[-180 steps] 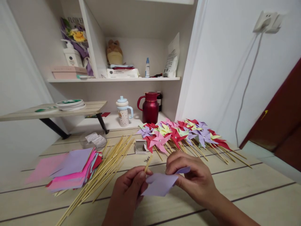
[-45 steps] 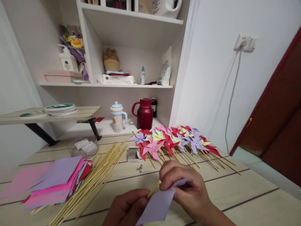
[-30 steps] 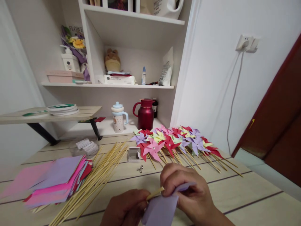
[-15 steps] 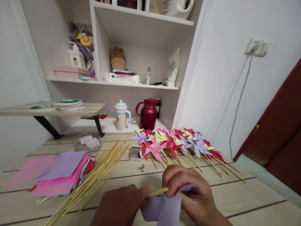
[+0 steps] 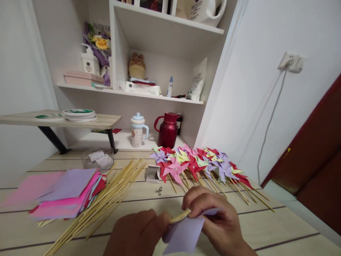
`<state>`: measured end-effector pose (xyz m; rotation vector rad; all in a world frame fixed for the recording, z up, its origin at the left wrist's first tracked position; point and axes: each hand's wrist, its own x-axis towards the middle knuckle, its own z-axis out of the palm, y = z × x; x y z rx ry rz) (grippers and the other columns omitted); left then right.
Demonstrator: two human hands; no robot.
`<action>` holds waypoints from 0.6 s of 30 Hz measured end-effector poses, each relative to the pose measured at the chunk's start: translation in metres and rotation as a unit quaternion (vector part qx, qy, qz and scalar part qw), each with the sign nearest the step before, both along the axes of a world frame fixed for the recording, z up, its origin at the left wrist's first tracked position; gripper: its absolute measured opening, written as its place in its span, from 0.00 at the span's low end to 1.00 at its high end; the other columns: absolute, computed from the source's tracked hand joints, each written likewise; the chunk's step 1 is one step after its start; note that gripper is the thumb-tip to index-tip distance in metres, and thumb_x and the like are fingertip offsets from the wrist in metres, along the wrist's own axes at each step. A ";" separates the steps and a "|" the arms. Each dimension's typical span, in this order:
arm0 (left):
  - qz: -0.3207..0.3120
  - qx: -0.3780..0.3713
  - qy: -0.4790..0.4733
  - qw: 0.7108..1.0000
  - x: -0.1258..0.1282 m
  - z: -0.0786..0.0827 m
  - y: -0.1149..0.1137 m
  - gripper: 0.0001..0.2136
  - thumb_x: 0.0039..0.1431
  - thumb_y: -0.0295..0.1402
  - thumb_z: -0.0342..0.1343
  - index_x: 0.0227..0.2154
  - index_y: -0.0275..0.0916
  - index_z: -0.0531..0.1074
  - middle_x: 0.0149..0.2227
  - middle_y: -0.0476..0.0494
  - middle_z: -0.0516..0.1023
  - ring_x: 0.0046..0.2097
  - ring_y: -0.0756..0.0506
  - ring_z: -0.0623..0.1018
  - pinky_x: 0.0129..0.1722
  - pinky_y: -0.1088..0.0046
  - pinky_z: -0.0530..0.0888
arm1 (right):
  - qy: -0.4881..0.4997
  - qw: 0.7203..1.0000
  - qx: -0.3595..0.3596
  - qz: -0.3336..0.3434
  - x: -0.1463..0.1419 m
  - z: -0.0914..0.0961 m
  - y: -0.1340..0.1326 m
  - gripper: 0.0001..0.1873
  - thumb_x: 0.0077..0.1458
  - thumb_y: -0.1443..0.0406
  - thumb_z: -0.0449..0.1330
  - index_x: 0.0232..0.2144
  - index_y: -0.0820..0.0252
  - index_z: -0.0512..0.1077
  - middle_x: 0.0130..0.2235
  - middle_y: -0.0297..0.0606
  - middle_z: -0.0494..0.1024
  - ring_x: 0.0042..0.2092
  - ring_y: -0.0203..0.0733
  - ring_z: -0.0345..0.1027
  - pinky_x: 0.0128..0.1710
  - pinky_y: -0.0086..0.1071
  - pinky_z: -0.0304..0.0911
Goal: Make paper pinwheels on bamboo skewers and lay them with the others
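Note:
At the front of the table, my right hand [image 5: 213, 220] pinches a purple paper pinwheel [image 5: 186, 233] with its fingers closed. One fold of the paper sticks up between the fingers and thumb. My left hand [image 5: 138, 231] is closed at the near end of a bamboo stick [image 5: 179, 216], which spans the gap to my right fingertips along the paper's upper edge. The fingertips hide how stick and paper meet. Just beyond the hands lie several small metal fasteners [image 5: 159, 191] beside an open little white box [image 5: 153, 174].
Finished pinwheels on sticks [image 5: 193, 163] lie in a pile at the back right. Loose bamboo sticks [image 5: 106, 201] and stacked coloured paper [image 5: 71, 185] are on the left. A red jug [image 5: 167, 131] and a lidded cup [image 5: 137, 133] stand behind, under the shelf [image 5: 133, 94].
The purple paper has turned and lifted a little between my hands, and the stick tilts more. Both hands keep their hold. The view has shifted slightly.

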<state>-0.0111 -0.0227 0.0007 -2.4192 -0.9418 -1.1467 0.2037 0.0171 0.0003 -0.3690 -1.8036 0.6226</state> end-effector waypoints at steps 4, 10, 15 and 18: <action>-0.001 0.006 0.003 1.000 0.002 -0.001 0.003 0.25 0.69 0.46 0.28 0.37 0.41 0.70 0.19 0.53 0.76 0.17 0.52 0.74 0.15 0.78 0.64 | -0.009 1.000 0.025 -0.010 0.001 0.001 0.000 0.01 0.58 0.65 0.63 0.33 0.54 0.76 0.32 0.37 0.76 0.32 0.40 0.72 0.30 0.32 0.65; -0.009 -0.010 -0.008 1.000 0.002 -0.006 0.004 0.21 0.70 0.45 0.32 0.36 0.43 0.69 0.19 0.55 0.76 0.17 0.52 0.74 0.15 0.78 0.65 | -0.025 0.998 0.056 -0.034 0.003 0.002 0.000 0.03 0.58 0.68 0.62 0.34 0.54 0.76 0.39 0.39 0.74 0.37 0.41 0.73 0.35 0.33 0.69; -0.036 -0.006 -0.053 0.998 0.005 -0.006 0.005 0.25 0.68 0.51 0.28 0.37 0.44 0.68 0.23 0.55 0.79 0.20 0.52 0.77 0.16 0.79 0.69 | -0.031 0.997 0.072 -0.019 0.003 0.006 -0.001 0.03 0.60 0.65 0.60 0.36 0.54 0.75 0.39 0.39 0.77 0.38 0.41 0.74 0.37 0.34 0.70; -0.027 -0.023 -0.069 0.997 0.008 -0.002 0.003 0.23 0.69 0.47 0.31 0.34 0.45 0.69 0.22 0.55 0.80 0.20 0.51 0.78 0.17 0.79 0.70 | -0.031 0.997 0.071 -0.009 0.004 0.006 -0.002 0.05 0.62 0.65 0.59 0.37 0.54 0.75 0.35 0.38 0.78 0.35 0.40 0.74 0.33 0.32 0.70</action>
